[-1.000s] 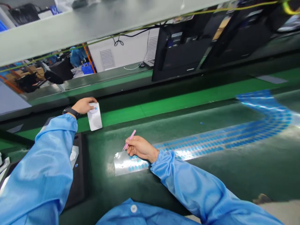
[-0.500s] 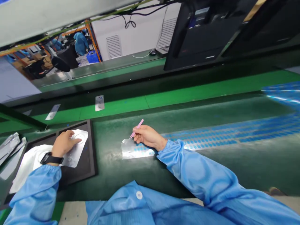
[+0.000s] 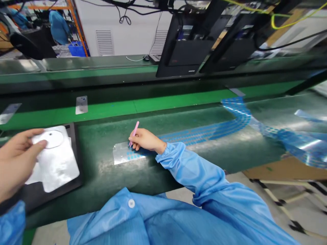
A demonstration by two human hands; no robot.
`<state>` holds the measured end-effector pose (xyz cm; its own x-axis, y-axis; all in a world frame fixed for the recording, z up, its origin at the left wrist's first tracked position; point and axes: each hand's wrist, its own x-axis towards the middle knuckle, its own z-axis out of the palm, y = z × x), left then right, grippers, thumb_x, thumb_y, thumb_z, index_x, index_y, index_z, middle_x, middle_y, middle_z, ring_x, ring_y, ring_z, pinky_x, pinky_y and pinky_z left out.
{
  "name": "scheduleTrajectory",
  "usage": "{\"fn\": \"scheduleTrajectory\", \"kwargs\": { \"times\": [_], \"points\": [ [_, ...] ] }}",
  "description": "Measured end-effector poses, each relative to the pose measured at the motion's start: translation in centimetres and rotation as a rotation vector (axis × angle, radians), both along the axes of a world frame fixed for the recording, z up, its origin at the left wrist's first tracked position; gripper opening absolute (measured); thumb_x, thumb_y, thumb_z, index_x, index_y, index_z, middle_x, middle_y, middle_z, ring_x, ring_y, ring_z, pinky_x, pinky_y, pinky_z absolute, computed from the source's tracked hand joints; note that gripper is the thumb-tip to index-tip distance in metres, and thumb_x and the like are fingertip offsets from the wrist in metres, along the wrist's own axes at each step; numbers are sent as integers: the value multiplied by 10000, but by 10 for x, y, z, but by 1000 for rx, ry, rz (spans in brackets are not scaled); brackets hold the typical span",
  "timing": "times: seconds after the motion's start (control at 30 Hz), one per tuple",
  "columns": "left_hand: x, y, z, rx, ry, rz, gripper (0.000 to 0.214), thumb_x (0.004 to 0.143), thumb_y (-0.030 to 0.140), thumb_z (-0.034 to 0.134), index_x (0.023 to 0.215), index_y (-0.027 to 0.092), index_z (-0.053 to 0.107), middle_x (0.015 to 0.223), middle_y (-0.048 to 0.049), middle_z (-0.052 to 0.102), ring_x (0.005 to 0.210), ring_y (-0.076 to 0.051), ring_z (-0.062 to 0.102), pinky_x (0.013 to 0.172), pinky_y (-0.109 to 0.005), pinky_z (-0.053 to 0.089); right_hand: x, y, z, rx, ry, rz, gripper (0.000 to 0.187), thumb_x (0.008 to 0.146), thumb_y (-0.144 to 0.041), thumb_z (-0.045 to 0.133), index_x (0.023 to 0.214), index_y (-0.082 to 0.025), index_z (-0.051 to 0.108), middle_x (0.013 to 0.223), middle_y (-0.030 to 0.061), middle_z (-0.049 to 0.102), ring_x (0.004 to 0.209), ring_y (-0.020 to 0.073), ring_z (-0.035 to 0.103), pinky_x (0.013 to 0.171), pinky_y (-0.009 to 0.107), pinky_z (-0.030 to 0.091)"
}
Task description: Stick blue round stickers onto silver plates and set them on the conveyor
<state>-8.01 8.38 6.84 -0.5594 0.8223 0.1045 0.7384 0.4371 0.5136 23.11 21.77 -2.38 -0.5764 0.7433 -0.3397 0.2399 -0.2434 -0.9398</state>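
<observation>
My left hand (image 3: 21, 154) pinches the upper edge of a flat silvery-white panel (image 3: 59, 166) with rounded corners and a round ring near its top. The panel is lifted above the black tray (image 3: 74, 146), and another pale sheet shows partly beneath it. Pink tweezers (image 3: 136, 128) are gripped in my right hand (image 3: 144, 140). Their tips point down at the bare end of a clear strip (image 3: 120, 153) carrying rows of small blue dots. Whether the tips hold a dot is too small to tell.
The strip of blue dots (image 3: 204, 131) runs right along the green bench and bends near its far side. Similar small panels (image 3: 81, 104) lie on the back ledge. Dark monitors (image 3: 187, 51) stand behind. A person in blue (image 3: 58, 27) is in the distance.
My left hand has raised the panel off the tray and brought it closer to the camera. My right hand stays over the strip with the tweezers. The view has turned right.
</observation>
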Motion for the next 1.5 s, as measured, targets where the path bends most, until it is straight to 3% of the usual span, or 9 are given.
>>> {"fn": "scheduleTrajectory", "kwargs": {
  "times": [0.07,0.2,0.3,0.4,0.5,0.6,0.87,1.1,1.5],
  "points": [
    [39,-3,-14,54,-129,-78,493,720,580,530,1117,294,594,729,29,552,561,-167,510,474,-279,409,-1,-2,-5,24,-48,37,222,881,-52,556,672,-124,570,542,-4,636,418,85,594,400,154,500],
    [102,9,-63,-59,-330,-297,507,769,437,500,1228,221,509,737,17,594,633,-191,584,627,-332,497,-8,-3,-13,19,-142,40,249,886,-72,554,644,-123,573,539,10,638,427,95,603,402,165,508],
    [119,17,-95,-155,-250,-355,483,801,342,472,1258,189,504,797,-24,646,732,-216,626,746,-363,508,-11,-3,-14,3,-173,17,251,889,-68,549,644,-122,576,541,9,638,429,95,605,408,168,514],
    [120,17,-109,-147,-20,-409,388,831,323,470,1167,179,599,990,-111,667,985,-289,594,895,-445,465,-10,-4,-12,3,-166,33,238,878,-49,551,654,-125,577,553,6,651,431,89,604,421,165,521],
    [117,14,-111,-147,127,-449,309,816,363,550,1064,225,672,1235,-118,612,1206,-356,455,964,-518,407,-10,-5,-12,30,-176,66,233,865,-42,559,649,-124,581,560,8,657,436,86,605,416,156,512],
    [118,11,-111,-213,128,-538,346,757,364,664,1090,270,673,1329,-69,586,1304,-378,355,987,-558,369,-9,-5,-16,61,-177,88,215,858,-59,578,654,-123,595,570,10,665,436,82,602,411,148,500],
    [124,6,-114,-199,129,-597,400,731,362,729,1113,261,673,1282,-88,630,1283,-392,383,954,-591,366,-5,-1,-18,-91,-54,71,286,905,-107,537,623,-113,580,503,2,622,419,64,581,400,118,466],
    [123,5,-119,-168,127,-644,329,743,367,726,1041,234,688,1279,-97,625,1211,-363,437,958,-555,382,-26,-7,-12,19,-126,136,276,906,-135,557,633,-116,591,524,8,624,415,77,581,365,132,456],
    [126,4,-119,-171,152,-660,284,766,368,710,1020,242,688,1272,-108,620,1200,-371,447,864,-525,413,-40,-6,-14,1,-218,137,336,907,-125,549,573,-122,578,479,4,594,391,84,566,357,147,451]
  ]
}}
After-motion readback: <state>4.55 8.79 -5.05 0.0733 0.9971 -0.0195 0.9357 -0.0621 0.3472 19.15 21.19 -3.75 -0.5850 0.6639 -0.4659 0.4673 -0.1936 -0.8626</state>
